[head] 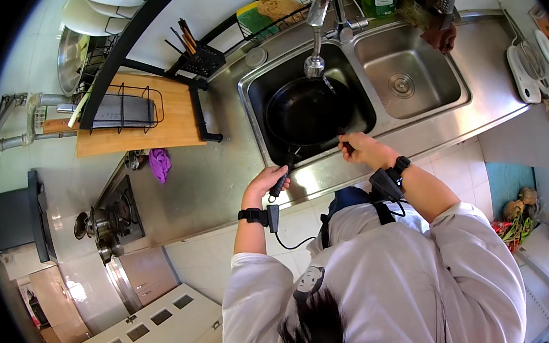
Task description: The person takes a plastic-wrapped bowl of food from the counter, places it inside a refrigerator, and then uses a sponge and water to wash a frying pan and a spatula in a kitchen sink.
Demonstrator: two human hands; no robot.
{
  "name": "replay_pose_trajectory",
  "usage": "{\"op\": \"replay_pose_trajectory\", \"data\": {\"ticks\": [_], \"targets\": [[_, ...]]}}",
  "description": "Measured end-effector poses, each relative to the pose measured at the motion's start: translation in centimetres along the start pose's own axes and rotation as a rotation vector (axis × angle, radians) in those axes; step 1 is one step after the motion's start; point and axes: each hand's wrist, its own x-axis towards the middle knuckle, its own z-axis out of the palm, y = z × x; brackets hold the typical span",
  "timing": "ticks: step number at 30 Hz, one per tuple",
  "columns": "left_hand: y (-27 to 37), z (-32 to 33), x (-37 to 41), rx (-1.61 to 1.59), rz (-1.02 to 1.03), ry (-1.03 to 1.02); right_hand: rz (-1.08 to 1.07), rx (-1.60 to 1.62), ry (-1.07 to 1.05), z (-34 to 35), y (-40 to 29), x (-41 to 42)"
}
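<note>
A black frying pan [305, 110] lies in the left basin of a steel double sink [380, 127], below the faucet's spray head [314, 67], from which a thin stream of water runs. My left hand [271, 181] is closed around the pan's black handle at the basin's front edge. At the pan's right front rim is my right hand [353, 147], its fingers curled on a small dark thing that is mostly hidden, so I cannot tell what it is.
The right basin [405, 75] has a drain strainer. A wooden board [175, 117] and a black utensil holder [205, 60] stand to the left. A purple cloth [159, 164] lies near the stove. Behind the sink are a sponge [254, 20] and a green bottle [377, 0].
</note>
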Motion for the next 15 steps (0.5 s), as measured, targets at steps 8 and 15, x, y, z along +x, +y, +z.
{"op": "replay_pose_trajectory", "data": {"ticks": [8,15], "targets": [[6.5,-4.5,-1.8,0.739,0.469,0.488,0.024,-0.028,0.038,2.3,0.2,1.4],[24.1,-3.1,-0.2,0.56,1.077,0.676,-0.014,-0.036,0.061,1.5,-0.3,0.8]]}}
